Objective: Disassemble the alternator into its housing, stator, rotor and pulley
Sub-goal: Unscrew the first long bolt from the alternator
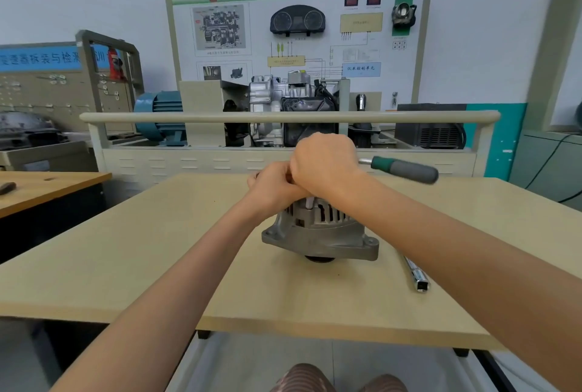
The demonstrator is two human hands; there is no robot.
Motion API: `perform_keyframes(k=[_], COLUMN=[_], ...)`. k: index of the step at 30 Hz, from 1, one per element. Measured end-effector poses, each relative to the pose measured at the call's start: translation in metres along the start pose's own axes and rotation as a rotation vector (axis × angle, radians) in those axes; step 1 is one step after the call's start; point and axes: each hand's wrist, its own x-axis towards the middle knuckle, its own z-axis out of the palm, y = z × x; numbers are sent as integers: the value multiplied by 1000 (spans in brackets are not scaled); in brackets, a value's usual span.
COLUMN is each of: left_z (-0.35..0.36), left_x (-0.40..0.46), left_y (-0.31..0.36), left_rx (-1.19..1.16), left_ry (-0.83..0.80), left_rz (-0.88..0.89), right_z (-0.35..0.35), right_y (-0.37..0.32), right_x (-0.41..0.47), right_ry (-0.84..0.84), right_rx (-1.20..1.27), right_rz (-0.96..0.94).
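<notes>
The alternator (319,229) sits mid-counter (157,265), pulley side down, finned end up, so the top fasteners face the person. The right hand (326,166) is curled over the head of a ratchet (404,169) whose green and grey handle juts out to the right; that grip looks meant to press the tool down on a bolt. The left hand (272,185) is bunched against it, fingers curled, probably steadying the socket, though what it actually holds I cannot tell. A pale shaft (309,202) shows just below the hands. A chrome extension bar (415,273) lies near the alternator's right. Both forearms cross the view and hide the top.
</notes>
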Motion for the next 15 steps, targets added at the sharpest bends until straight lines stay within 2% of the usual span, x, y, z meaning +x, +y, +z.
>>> perform_keyframes(k=[2, 4, 8, 10, 13, 15], left_z=[-4, -10, -17, -18, -19, -19], left_x=[1, 3, 3, 2, 4, 6], left_y=[-5, -13, -18, -18, -15, -12], left_rx=[-3, -47, -155, -158, -139, -108], left_ry=[-33, -82, -202, -187, -180, -150], left_rz=[1, 11, 47, 57, 62, 60], right_z=[5, 11, 17, 19, 16, 13], right_y=[1, 8, 21, 19, 16, 11], right_x=[-2, -3, 0, 0, 1, -2], right_ry=[78, 89, 36, 61, 62, 74], right_rx=[79, 252, 733, 830, 776, 524], right_rz=[-102, -177, -216, -208, -239, -272])
